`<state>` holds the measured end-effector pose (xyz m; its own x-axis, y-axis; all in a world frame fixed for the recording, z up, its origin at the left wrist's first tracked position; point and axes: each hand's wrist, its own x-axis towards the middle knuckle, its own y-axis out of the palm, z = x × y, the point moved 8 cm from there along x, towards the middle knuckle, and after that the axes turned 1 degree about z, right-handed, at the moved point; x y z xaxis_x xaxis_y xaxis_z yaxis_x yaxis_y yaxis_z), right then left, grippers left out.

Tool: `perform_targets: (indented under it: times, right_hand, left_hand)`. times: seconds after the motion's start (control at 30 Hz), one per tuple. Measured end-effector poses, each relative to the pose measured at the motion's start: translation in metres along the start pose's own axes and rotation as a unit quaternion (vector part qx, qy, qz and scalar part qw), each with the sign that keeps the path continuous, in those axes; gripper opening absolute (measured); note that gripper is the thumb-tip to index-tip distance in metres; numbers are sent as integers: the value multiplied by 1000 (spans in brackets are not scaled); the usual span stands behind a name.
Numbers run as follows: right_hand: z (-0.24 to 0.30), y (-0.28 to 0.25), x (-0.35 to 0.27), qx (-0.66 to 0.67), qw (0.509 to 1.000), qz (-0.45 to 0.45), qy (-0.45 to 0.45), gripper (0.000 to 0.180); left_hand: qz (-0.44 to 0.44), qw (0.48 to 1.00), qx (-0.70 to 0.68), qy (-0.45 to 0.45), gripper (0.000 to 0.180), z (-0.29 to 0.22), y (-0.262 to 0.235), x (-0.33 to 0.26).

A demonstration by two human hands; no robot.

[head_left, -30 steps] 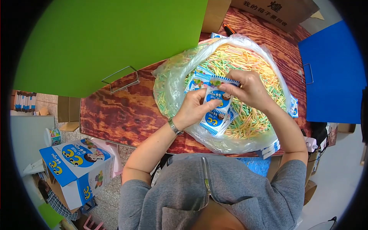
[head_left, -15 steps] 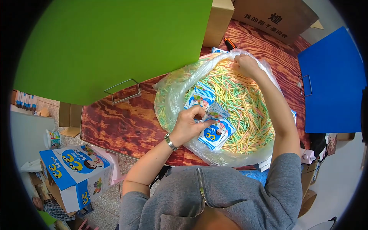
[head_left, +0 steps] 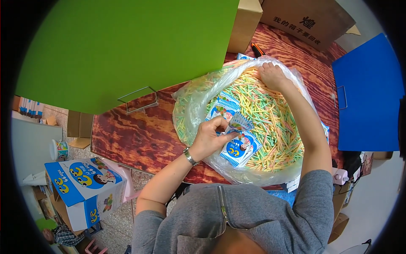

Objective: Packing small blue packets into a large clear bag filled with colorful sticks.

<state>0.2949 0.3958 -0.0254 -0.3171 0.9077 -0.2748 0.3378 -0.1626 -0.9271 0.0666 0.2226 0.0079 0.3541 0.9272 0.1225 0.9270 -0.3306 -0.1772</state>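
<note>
A big clear plastic bag [head_left: 190, 106] lies open on the wooden table [head_left: 139, 135], full of thin yellow, green and orange sticks [head_left: 270, 122]. Small blue-and-white printed packets [head_left: 239, 148] rest on the sticks near the bag's front. My left hand [head_left: 211, 137], with a watch on the wrist, pinches the open top of one small packet [head_left: 240, 122]. My right hand [head_left: 272, 76] reaches to the far side of the bag, palm down among the sticks, fingers curled into them.
A green board [head_left: 127, 46] on a wire stand [head_left: 137, 101] leans at the left back, a blue board [head_left: 368, 93] at the right. Cardboard boxes [head_left: 308, 19] stand behind the bag. A blue printed carton [head_left: 80, 182] sits on the floor at left.
My right hand left the packet near my left hand and moved to the far rim of the bag, into the sticks. My left hand kept holding the packet.
</note>
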Motion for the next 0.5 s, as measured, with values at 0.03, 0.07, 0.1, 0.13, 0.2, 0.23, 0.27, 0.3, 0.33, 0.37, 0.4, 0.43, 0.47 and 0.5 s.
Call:
perform_targets:
  times: [0.03, 0.07, 0.1, 0.13, 0.2, 0.23, 0.27, 0.3, 0.33, 0.37, 0.4, 0.43, 0.47, 0.5]
  right_hand:
    - [0, 3, -1, -16, 1000, -3, -3, 27]
    - [-2, 4, -1, -33, 999, -5, -6, 26]
    - [-6, 4, -2, -34, 999, -7, -5, 26]
    - [-8, 4, -3, -30, 999, -17, -9, 25]
    - [-14, -1, -4, -29, 999, -32, -13, 24]
    - [-15, -4, -6, -14, 998, -54, -8, 23]
    - [-15, -11, -7, 0, 997, -77, -5, 22]
    - [-14, -18, -5, -1, 996, -84, -11, 22]
    - [-4, -27, -3, -4, 996, -89, -28, 21]
    - [7, -37, 3, -8, 994, -99, -53, 21]
    - [11, -35, 3, 14, 989, -128, -76, 24]
    - [-6, -20, 5, 31, 986, -136, -89, 28]
    - [3, -26, -5, 37, 995, -81, -40, 31]
    - [0, -29, -23, 71, 994, -77, -34, 27]
  left_hand:
    - [1, 1000, -1, -3, 27, 1, 1, 1]
    - [1, 1000, -3, -5, 27, 1, 2, 2]
    - [1, 1000, -2, -3, 27, 1, 3, 5]
    - [-1, 1000, 6, 0, 29, 1, 2, 6]
    - [-3, 1000, 15, 7, 31, -2, -1, 13]
    - [-5, 1000, 12, 7, 28, -2, -3, 13]
    - [-9, 1000, 10, 8, 26, -3, -6, 13]
    - [-16, 1000, 14, 10, 26, -4, -12, 13]
    - [-24, 1000, 4, 15, 24, -4, -19, 7]
    - [-40, 999, -1, 19, 23, -3, -30, 0]
    - [-40, 999, 20, 7, 22, -2, -31, -8]
    - [-46, 998, 47, 0, 21, -5, -29, -11]
    - [-58, 997, 38, -29, 23, -11, -31, -18]
    - [-57, 998, -16, 28, 24, -14, -23, -19]
